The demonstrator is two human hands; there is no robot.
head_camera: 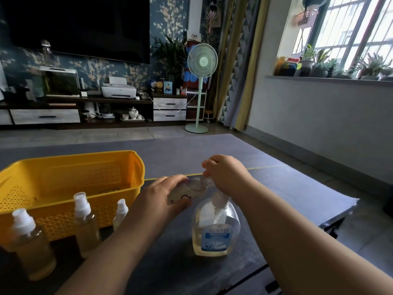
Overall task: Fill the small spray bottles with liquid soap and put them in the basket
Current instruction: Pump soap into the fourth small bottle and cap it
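One wide-angle view, worn on the head, looks forward and slightly down over the dark desk. The left hand and right hand sit close under the lens, mid-frame. Farther off it faces the television wall, with the window at right.

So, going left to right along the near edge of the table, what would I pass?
First spray bottle, second spray bottle, third spray bottle, left hand gripping a small bottle, soap bottle.
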